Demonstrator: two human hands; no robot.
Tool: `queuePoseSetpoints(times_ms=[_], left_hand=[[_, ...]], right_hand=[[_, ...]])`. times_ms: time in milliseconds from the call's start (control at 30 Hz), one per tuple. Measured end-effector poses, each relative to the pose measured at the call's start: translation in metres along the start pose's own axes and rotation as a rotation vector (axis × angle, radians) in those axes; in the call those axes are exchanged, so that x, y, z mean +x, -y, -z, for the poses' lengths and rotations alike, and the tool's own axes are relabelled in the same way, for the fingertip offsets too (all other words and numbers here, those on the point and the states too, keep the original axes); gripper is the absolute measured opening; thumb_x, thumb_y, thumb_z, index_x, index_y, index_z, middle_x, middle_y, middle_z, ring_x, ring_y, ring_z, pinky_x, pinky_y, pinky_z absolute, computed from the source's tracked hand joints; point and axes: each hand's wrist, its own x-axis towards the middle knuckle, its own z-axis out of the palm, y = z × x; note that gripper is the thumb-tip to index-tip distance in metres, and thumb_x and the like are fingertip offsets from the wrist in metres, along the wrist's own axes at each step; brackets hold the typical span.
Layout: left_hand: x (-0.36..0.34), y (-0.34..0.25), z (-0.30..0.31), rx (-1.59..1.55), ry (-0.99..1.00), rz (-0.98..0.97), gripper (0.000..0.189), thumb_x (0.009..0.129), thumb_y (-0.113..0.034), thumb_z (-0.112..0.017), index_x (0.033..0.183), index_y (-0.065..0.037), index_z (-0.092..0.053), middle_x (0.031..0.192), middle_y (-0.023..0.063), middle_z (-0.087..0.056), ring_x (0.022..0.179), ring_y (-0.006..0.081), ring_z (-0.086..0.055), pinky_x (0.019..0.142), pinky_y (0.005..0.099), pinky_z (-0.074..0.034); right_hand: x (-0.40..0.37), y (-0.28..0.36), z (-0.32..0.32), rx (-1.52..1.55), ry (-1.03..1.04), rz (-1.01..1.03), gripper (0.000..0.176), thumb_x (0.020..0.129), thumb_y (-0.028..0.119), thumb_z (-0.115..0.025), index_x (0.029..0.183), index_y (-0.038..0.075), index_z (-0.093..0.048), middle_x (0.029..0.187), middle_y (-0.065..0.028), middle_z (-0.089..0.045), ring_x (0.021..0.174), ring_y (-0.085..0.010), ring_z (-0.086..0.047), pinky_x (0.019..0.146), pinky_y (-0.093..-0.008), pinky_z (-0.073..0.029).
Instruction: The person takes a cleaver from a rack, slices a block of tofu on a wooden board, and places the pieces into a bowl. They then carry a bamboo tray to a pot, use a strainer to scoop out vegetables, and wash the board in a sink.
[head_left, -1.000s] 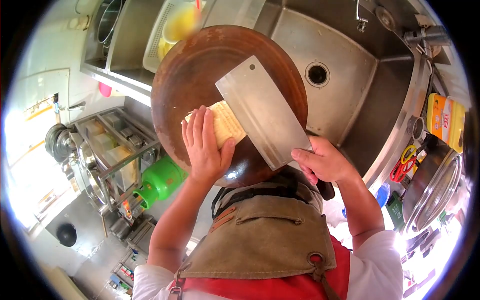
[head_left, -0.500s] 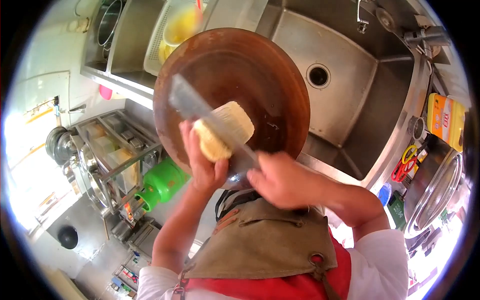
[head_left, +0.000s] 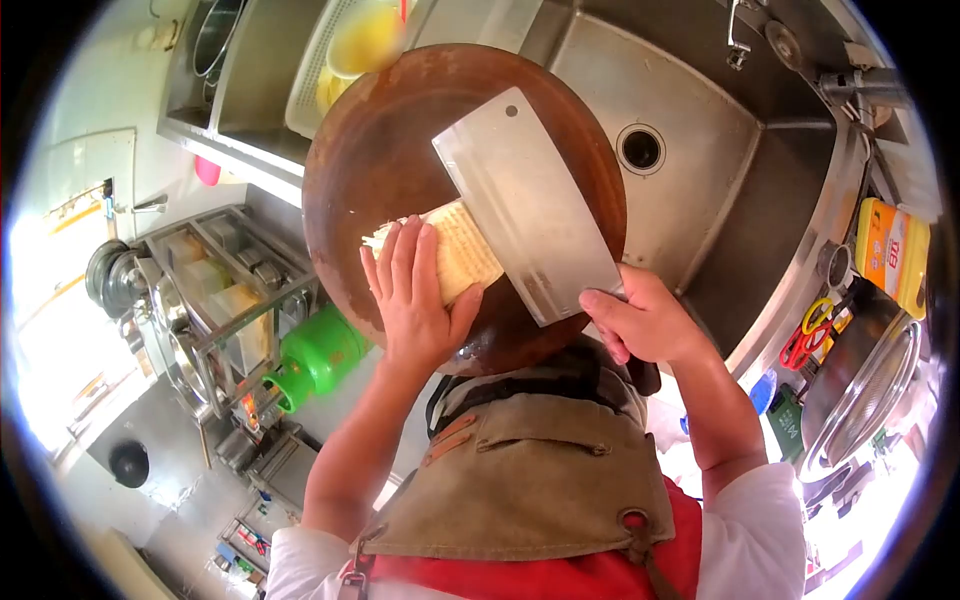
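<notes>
A pale yellow sliced block of food [head_left: 462, 250] lies on a round brown wooden chopping board [head_left: 400, 130]. My left hand [head_left: 415, 295] rests flat on the block's near end, fingers together. My right hand [head_left: 645, 320] grips the handle of a wide steel cleaver [head_left: 525, 200]. The blade lies flat, tilted over the block's right side, its broad face turned up.
The board sits across a steel sink [head_left: 700, 130] with a drain hole [head_left: 640, 148]. A white basket with a yellow bowl [head_left: 350, 50] stands at the back. A green gas bottle [head_left: 320, 360] and a metal rack [head_left: 220, 300] are on the left, a yellow bottle [head_left: 893, 250] and scissors [head_left: 805, 335] on the right.
Half a second ago the cleaver was swung left across the block and my right hand was near my body. Now the blade lies flat on the right again and my left hand covers the block.
</notes>
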Motion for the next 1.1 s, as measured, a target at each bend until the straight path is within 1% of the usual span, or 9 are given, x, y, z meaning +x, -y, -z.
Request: queuePoseSetpoints(times_ms=[100, 500, 700, 800, 900, 933, 967, 1000, 1100], left_hand=[[0.001, 0.000, -0.005, 0.011, -0.026, 0.000, 0.074, 0.084, -0.041, -0.066, 0.140, 0.001, -0.041, 0.142, 0.0223, -0.044, 0.134, 0.0415, -0.039, 0.113, 0.0623, -0.015], [0.000, 0.002, -0.006, -0.020, -0.050, -0.040, 0.073, 0.085, -0.039, -0.065, 0.140, 0.002, -0.040, 0.142, 0.0242, -0.043, 0.133, 0.0422, -0.039, 0.113, 0.0616, -0.017], [-0.003, 0.003, -0.008, -0.072, -0.013, -0.026, 0.074, 0.087, -0.040, -0.062, 0.141, 0.004, -0.039, 0.144, 0.0257, -0.041, 0.136, 0.0458, -0.034, 0.114, 0.0615, -0.014], [-0.004, 0.005, -0.008, -0.076, 0.024, -0.008, 0.077, 0.088, -0.042, -0.061, 0.143, 0.006, -0.035, 0.147, 0.0271, -0.037, 0.137, 0.0476, -0.031, 0.115, 0.0614, -0.012], [-0.013, 0.024, -0.020, -0.155, -0.055, -0.016, 0.082, 0.089, -0.046, -0.059, 0.145, 0.006, -0.030, 0.149, 0.0297, -0.032, 0.139, 0.0480, -0.028, 0.115, 0.0612, -0.011], [-0.010, 0.020, -0.008, -0.263, -0.041, 0.036, 0.086, 0.088, -0.050, -0.058, 0.146, 0.006, -0.026, 0.147, 0.0325, -0.032, 0.140, 0.0507, -0.026, 0.115, 0.0608, -0.013], [-0.013, 0.020, -0.005, -0.356, -0.152, 0.049, 0.087, 0.088, -0.051, -0.057, 0.146, 0.006, -0.026, 0.146, 0.0328, -0.033, 0.139, 0.0517, -0.026, 0.114, 0.0610, -0.014], [-0.018, 0.018, -0.003, -0.451, -0.260, 0.062, 0.087, 0.088, -0.052, -0.057, 0.146, 0.005, -0.026, 0.145, 0.0330, -0.033, 0.138, 0.0526, -0.027, 0.114, 0.0612, -0.015], [-0.027, 0.020, 0.012, -0.324, -0.327, -0.012, 0.087, 0.085, -0.048, -0.063, 0.145, 0.003, -0.027, 0.141, 0.0321, -0.037, 0.134, 0.0533, -0.031, 0.112, 0.0627, -0.019]], right_hand=[[-0.004, -0.005, 0.001, 0.083, 0.004, 0.066, 0.025, 0.101, 0.026, -0.052, 0.089, 0.004, -0.053, 0.060, -0.0006, -0.051, 0.045, -0.0094, -0.049, 0.043, -0.0269, -0.040], [-0.008, -0.003, 0.006, 0.068, 0.040, 0.058, 0.022, 0.102, 0.025, -0.050, 0.095, 0.004, -0.053, 0.061, -0.0001, -0.050, 0.045, -0.0095, -0.049, 0.043, -0.0267, -0.041], [0.001, -0.001, 0.004, -0.009, 0.079, -0.032, 0.026, 0.100, 0.026, -0.051, 0.088, 0.003, -0.054, 0.061, -0.0032, -0.054, 0.045, -0.0115, -0.053, 0.043, -0.0287, -0.042], [0.025, 0.013, -0.010, -0.114, 0.125, -0.054, 0.030, 0.098, 0.027, -0.052, 0.086, -0.001, -0.054, 0.061, -0.0078, -0.058, 0.048, -0.0162, -0.057, 0.046, -0.0340, -0.045], [0.023, 0.034, -0.042, -0.236, 0.040, 0.061, 0.028, 0.099, 0.025, -0.053, 0.090, -0.001, -0.052, 0.061, -0.0091, -0.058, 0.050, -0.0215, -0.059, 0.048, -0.0362, -0.045], [0.016, 0.033, -0.054, -0.335, 0.015, 0.222, 0.028, 0.099, 0.025, -0.053, 0.091, -0.002, -0.052, 0.063, -0.0149, -0.059, 0.055, -0.0308, -0.061, 0.052, -0.0412, -0.046], [0.007, 0.032, -0.065, -0.432, -0.010, 0.383, 0.029, 0.098, 0.025, -0.053, 0.091, -0.003, -0.051, 0.064, -0.0206, -0.060, 0.060, -0.0401, -0.063, 0.055, -0.0461, -0.048], [-0.005, 0.048, -0.070, -0.352, 0.088, 0.321, 0.029, 0.098, 0.024, -0.052, 0.092, -0.004, -0.051, 0.072, -0.0283, -0.060, 0.073, -0.0506, -0.061, 0.062, -0.0514, -0.048], [-0.010, 0.050, -0.069, -0.324, 0.157, 0.299, 0.028, 0.099, 0.024, -0.052, 0.097, -0.004, -0.052, 0.072, -0.0261, -0.061, 0.067, -0.0437, -0.063, 0.062, -0.0480, -0.049]])
